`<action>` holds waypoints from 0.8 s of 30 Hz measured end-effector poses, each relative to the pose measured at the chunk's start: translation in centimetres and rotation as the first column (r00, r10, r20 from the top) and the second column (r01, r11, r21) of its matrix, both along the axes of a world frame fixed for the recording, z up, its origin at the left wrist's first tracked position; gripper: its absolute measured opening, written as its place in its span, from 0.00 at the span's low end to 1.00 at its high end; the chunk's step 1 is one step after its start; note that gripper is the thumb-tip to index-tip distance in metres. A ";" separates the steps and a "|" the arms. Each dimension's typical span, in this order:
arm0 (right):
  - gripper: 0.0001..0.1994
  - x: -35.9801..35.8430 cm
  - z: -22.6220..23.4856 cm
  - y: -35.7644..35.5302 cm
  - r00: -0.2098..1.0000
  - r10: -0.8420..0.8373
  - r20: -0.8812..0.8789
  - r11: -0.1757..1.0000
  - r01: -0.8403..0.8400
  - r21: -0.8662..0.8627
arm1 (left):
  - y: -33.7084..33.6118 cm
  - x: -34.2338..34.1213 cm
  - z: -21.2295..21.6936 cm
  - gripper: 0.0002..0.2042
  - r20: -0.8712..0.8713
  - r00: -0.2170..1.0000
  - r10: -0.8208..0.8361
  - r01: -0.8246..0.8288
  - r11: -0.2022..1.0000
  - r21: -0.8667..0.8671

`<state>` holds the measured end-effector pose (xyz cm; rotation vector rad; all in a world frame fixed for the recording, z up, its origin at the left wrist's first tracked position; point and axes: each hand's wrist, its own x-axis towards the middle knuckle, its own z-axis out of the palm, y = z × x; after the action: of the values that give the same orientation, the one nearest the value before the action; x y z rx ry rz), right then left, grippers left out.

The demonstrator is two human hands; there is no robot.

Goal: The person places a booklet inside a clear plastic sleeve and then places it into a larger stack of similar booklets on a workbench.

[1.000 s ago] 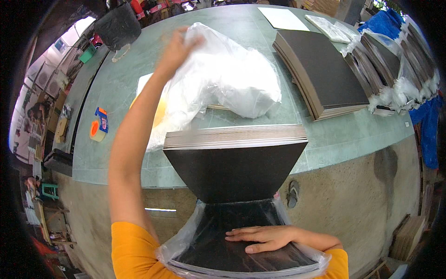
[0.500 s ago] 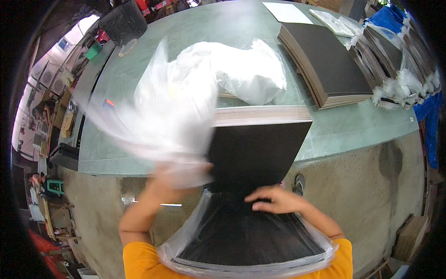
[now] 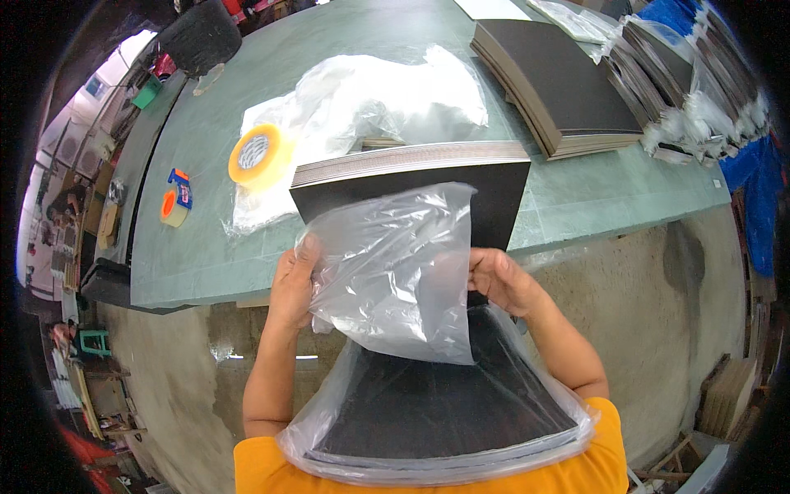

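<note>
My left hand (image 3: 295, 281) grips the left edge of a clear plastic bag (image 3: 391, 276), its thumb in front and fingers curled behind. At the bag's right edge is my right hand (image 3: 504, 281), its fingers partly apart; the fingertips go behind the film and show only faintly through it. Behind the bag, a stack of black-covered boards (image 3: 502, 181) stands tilted at the table's front edge, its pale layered side upward. Against my body leans another black panel (image 3: 444, 403) wrapped in clear plastic. The bag hides part of both.
On the green table (image 3: 576, 202) lie crumpled plastic bags (image 3: 329, 107), a roll of yellowish tape (image 3: 255, 156) and a blue-orange tape dispenser (image 3: 177, 198). A stack of dark boards (image 3: 559, 82) and plastic-wrapped bundles (image 3: 658, 82) sit at the far right.
My left hand has swept the bag, blurred before, rightward and down in front of the black boards. My right hand has risen from the wrapped panel to the bag's right edge. The tape roll is now uncovered.
</note>
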<state>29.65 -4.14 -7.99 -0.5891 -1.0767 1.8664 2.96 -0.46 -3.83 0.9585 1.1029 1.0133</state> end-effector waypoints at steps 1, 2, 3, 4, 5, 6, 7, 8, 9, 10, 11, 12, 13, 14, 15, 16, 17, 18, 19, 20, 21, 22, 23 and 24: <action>0.34 -0.2 0.1 -0.2 0.998 0.050 0.025 0.998 -0.050 0.032 | 0.0 0.1 -0.3 0.18 0.009 1.000 0.025 -0.025 0.999 0.022; 0.28 -0.4 -0.1 -0.2 1.000 0.018 -0.011 1.000 -0.018 0.024 | 0.1 0.0 -0.7 0.18 -0.007 1.000 0.012 -0.012 0.999 0.048; 0.25 -0.7 0.1 -0.2 0.997 -0.017 0.081 1.000 0.018 -0.014 | 0.1 -0.2 -0.9 0.18 -0.026 1.000 0.004 -0.002 0.997 0.073; 0.23 -1.0 0.5 -0.2 0.984 -0.048 0.174 0.997 0.057 -0.047 | 0.1 -0.5 -1.1 0.18 -0.044 0.999 -0.004 0.008 0.995 0.099; 0.21 -1.2 0.7 -0.2 0.961 -0.073 0.267 0.992 0.097 -0.076 | 0.0 -0.6 -1.2 0.17 -0.040 0.999 0.021 -0.017 0.995 0.101; 0.12 -1.4 0.6 0.0 0.930 -0.134 0.341 0.976 0.184 -0.118 | 0.1 -0.8 -1.4 0.17 -0.035 0.998 0.042 -0.038 0.994 0.106; 0.11 -1.4 0.4 0.0 0.935 -0.125 0.331 0.976 0.176 -0.131 | 0.1 -0.9 -1.4 0.16 -0.031 0.997 0.064 -0.060 0.992 0.111; 0.10 -1.2 0.1 0.0 0.940 -0.115 0.321 0.975 0.168 -0.143 | 0.2 -1.2 -1.2 0.15 -0.123 0.990 0.071 -0.051 0.986 0.162; 0.09 -1.1 -0.2 0.0 0.945 -0.101 0.312 0.975 0.156 -0.157 | 0.3 -1.6 -1.1 0.13 -0.212 0.973 0.086 -0.041 0.977 0.209; 0.10 -1.0 0.1 0.0 0.925 -0.071 0.373 0.978 0.139 -0.158 | 0.3 -1.9 -1.0 0.12 -0.299 0.948 0.105 -0.027 0.967 0.254; 0.10 -0.8 0.7 0.0 0.901 -0.040 0.432 0.980 0.120 -0.159 | 0.1 -1.8 -0.3 0.10 -0.487 0.835 0.255 -0.012 0.894 0.449; 0.10 -0.6 1.1 0.0 0.870 -0.018 0.492 0.980 0.114 -0.166 | 0.1 -1.2 0.8 0.09 -0.608 0.677 0.415 0.062 0.790 0.610; 0.10 -0.5 1.5 0.0 0.899 -0.050 0.436 0.978 0.133 -0.161 | -0.1 -0.7 2.1 0.07 -0.652 0.484 0.584 0.179 0.663 0.726; 0.10 -0.4 1.9 0.0 0.922 -0.083 0.377 0.976 0.153 -0.158 | -0.6 -0.2 3.2 0.07 -0.699 0.590 0.404 0.229 0.746 0.625; 0.10 -0.2 2.1 0.0 0.942 -0.119 0.314 0.973 0.174 -0.155 | -1.2 0.6 4.3 0.06 -0.711 0.672 0.208 0.297 0.804 0.516; 0.10 -0.9 2.3 -0.1 0.956 -0.140 0.259 0.982 0.167 -0.085 | -2.0 1.3 4.9 0.06 -0.685 0.728 0.015 0.363 0.839 0.405; 0.09 -1.8 2.4 -0.2 0.970 -0.120 0.210 0.986 0.141 -0.086 | -2.0 3.1 4.9 0.07 -0.657 0.738 -0.152 0.498 0.780 0.379; 0.09 -2.5 2.4 -0.3 0.981 -0.107 0.162 0.989 0.122 -0.086 | -1.6 5.0 4.8 0.09 -0.620 0.716 -0.321 0.625 0.691 0.364; 0.08 -2.9 2.2 -0.3 0.990 -0.089 0.113 0.992 0.099 -0.082 | -1.4 5.7 4.3 0.10 -0.483 0.755 -0.444 0.613 0.740 0.278; 0.09 -2.5 1.1 0.2 0.994 -0.107 -0.005 0.991 0.106 -0.077 | -1.1 6.2 3.1 0.11 -0.321 0.778 -0.541 0.611 0.770 0.184; 0.10 -1.8 1.3 0.4 0.984 -0.110 -0.138 0.986 0.090 -0.144 | -0.6 6.5 1.6 0.12 -0.140 0.782 -0.608 0.621 0.778 0.089; 0.10 -0.9 1.7 0.3 0.955 -0.127 -0.268 0.976 0.072 -0.206 | -0.3 5.2 -0.2 0.12 -0.318 0.772 -0.550 0.608 0.785 0.120; 0.11 0.3 1.8 0.2 0.907 -0.159 -0.390 0.962 0.053 -0.268 | -0.1 2.7 -2.3 0.12 -0.480 0.737 -0.476 0.604 0.782 0.151; 0.13 1.8 0.9 0.2 0.926 -0.127 -0.356 0.989 0.089 -0.119 | -0.3 -0.1 -4.3 0.10 -0.500 0.741 -0.448 0.530 0.848 0.025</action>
<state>31.47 -3.92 -7.07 -0.3325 -0.6959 1.8488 2.82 -0.79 -8.14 1.6026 1.0787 0.4322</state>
